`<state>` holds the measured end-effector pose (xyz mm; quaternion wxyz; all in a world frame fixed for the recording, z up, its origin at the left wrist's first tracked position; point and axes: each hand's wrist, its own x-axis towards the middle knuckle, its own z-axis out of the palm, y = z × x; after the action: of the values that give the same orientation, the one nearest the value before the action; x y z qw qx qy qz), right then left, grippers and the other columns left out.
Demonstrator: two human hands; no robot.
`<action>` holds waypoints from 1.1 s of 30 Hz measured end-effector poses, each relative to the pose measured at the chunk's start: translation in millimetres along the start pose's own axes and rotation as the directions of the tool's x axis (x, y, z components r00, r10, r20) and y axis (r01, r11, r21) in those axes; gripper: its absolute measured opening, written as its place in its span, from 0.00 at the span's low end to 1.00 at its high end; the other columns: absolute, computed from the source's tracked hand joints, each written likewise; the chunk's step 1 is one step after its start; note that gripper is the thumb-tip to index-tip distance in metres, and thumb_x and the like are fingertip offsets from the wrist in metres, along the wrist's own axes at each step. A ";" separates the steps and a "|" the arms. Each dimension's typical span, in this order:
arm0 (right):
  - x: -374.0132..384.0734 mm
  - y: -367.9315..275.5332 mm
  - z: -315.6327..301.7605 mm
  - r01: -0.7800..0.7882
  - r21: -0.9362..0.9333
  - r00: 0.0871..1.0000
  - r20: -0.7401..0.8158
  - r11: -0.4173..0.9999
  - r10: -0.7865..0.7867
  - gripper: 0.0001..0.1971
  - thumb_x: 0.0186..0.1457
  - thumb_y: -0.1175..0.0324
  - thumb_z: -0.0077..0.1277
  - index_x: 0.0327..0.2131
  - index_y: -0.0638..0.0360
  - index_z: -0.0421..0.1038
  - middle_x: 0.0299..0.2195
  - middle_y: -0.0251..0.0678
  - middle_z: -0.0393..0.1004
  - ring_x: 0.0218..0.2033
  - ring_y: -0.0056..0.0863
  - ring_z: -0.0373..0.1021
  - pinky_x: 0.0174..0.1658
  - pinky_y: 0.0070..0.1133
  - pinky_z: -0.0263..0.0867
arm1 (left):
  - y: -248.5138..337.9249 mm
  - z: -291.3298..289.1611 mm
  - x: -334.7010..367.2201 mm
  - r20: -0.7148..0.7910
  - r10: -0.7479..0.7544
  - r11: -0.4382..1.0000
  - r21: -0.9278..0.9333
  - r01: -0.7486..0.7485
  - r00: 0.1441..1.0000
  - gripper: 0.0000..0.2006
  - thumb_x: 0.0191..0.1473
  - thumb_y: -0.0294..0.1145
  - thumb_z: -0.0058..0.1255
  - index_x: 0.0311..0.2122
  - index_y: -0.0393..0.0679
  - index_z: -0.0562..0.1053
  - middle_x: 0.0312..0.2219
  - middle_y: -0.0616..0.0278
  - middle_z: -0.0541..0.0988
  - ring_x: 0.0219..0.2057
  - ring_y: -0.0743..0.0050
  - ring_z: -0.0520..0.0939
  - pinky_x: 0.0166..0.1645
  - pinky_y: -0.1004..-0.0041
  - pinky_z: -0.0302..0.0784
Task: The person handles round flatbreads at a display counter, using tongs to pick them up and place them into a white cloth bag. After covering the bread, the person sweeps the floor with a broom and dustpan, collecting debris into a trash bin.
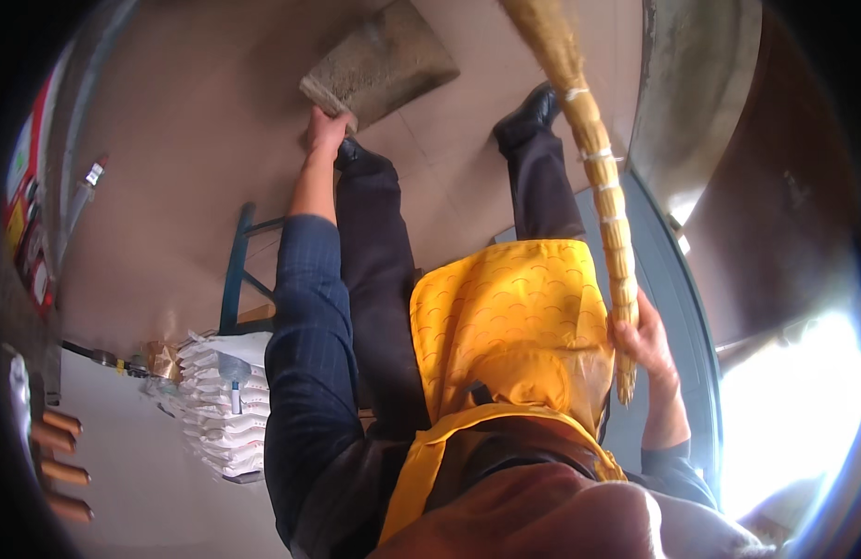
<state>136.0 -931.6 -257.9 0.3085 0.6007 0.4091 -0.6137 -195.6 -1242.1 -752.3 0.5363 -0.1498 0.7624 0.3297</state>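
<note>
My left hand (328, 129) reaches down past my left shoe, its fingers closed round the near edge of a worn grey-brown dustpan (398, 67). The flat pan is at floor level, ahead of my feet; whether it touches the floor I cannot tell. On the other side, my right hand (648, 341) grips a long straw broom (605, 177) close to its narrow end. White ties bind the broom's stalk at intervals. Its bushy head points away from me and runs out of the top of the view.
A blue-green stool frame (235, 270) stands left of my leg, with stacked white sacks (227, 419) behind it. Several wooden handles (67, 472) stick out at the lower left. A curved grey wall (696, 93) and a blue-grey panel (677, 279) border my right side.
</note>
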 end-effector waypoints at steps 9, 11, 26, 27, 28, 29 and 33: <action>153.1 -7.5 1.0 0.076 -0.896 0.862 -0.160 0.437 -0.480 0.21 0.58 0.56 0.57 0.48 0.58 0.66 0.34 0.54 0.78 0.35 0.55 0.76 0.37 0.43 0.73 | -62.9 -120.6 -202.9 -0.081 -0.066 0.945 -0.326 0.036 0.994 0.30 0.54 0.26 0.59 0.60 0.45 0.60 0.51 0.59 0.75 0.48 0.69 0.78 0.41 0.66 0.77; 168.1 -26.1 25.5 0.069 -0.955 0.936 -0.037 0.288 -0.349 0.21 0.60 0.52 0.54 0.46 0.57 0.66 0.34 0.52 0.79 0.37 0.52 0.77 0.37 0.42 0.74 | -76.6 -126.0 -254.5 -0.085 -0.056 0.886 -0.464 0.010 0.995 0.34 0.54 0.26 0.59 0.64 0.48 0.57 0.55 0.59 0.73 0.52 0.66 0.76 0.46 0.60 0.75; 215.9 -176.1 -43.5 -0.088 -0.991 0.918 -0.043 -0.096 -0.394 0.24 0.65 0.47 0.40 0.45 0.57 0.76 0.41 0.50 0.80 0.46 0.50 0.76 0.44 0.39 0.73 | -216.2 -11.9 -419.4 -0.071 -0.206 0.590 -0.805 0.066 0.976 0.27 0.54 0.25 0.59 0.58 0.46 0.63 0.49 0.63 0.77 0.46 0.70 0.79 0.44 0.67 0.77; 210.5 -179.2 -52.4 -0.050 -0.991 0.919 0.004 -0.125 -0.395 0.22 0.65 0.49 0.42 0.46 0.58 0.75 0.40 0.50 0.80 0.46 0.49 0.76 0.43 0.38 0.73 | -212.1 -7.3 -425.2 -0.071 -0.211 0.561 -0.825 0.061 0.975 0.27 0.54 0.24 0.58 0.58 0.45 0.63 0.49 0.62 0.77 0.46 0.70 0.79 0.44 0.67 0.78; 209.6 -177.4 -62.0 -0.013 -0.988 0.918 0.049 -0.154 -0.394 0.21 0.65 0.52 0.44 0.47 0.58 0.74 0.39 0.50 0.80 0.45 0.47 0.77 0.42 0.38 0.73 | -207.6 -3.2 -431.3 -0.070 -0.216 0.532 -0.845 0.057 0.974 0.26 0.55 0.22 0.57 0.58 0.45 0.63 0.49 0.62 0.77 0.46 0.70 0.79 0.44 0.67 0.78; 212.6 -172.2 -64.9 0.073 -0.976 0.913 0.148 -0.206 -0.379 0.19 0.64 0.54 0.46 0.47 0.59 0.74 0.37 0.50 0.80 0.43 0.44 0.77 0.40 0.35 0.74 | -206.7 -1.0 -436.1 -0.081 -0.219 0.524 -0.850 0.047 0.972 0.26 0.54 0.22 0.57 0.58 0.45 0.64 0.48 0.62 0.77 0.46 0.69 0.80 0.44 0.67 0.79; 195.3 -170.3 54.1 0.199 -0.926 0.940 0.087 0.322 -0.329 0.17 0.64 0.55 0.52 0.38 0.62 0.74 0.18 0.32 0.72 0.15 0.24 0.69 0.20 0.26 0.64 | -201.5 6.7 -455.3 -0.115 -0.217 0.512 -0.859 0.012 0.969 0.26 0.54 0.23 0.57 0.58 0.47 0.64 0.48 0.61 0.77 0.46 0.68 0.81 0.43 0.67 0.80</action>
<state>-55.6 -876.0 -431.8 0.4623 0.2839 0.7905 -0.2843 99.4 -1443.4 -405.3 0.3319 -0.4768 0.5427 0.6066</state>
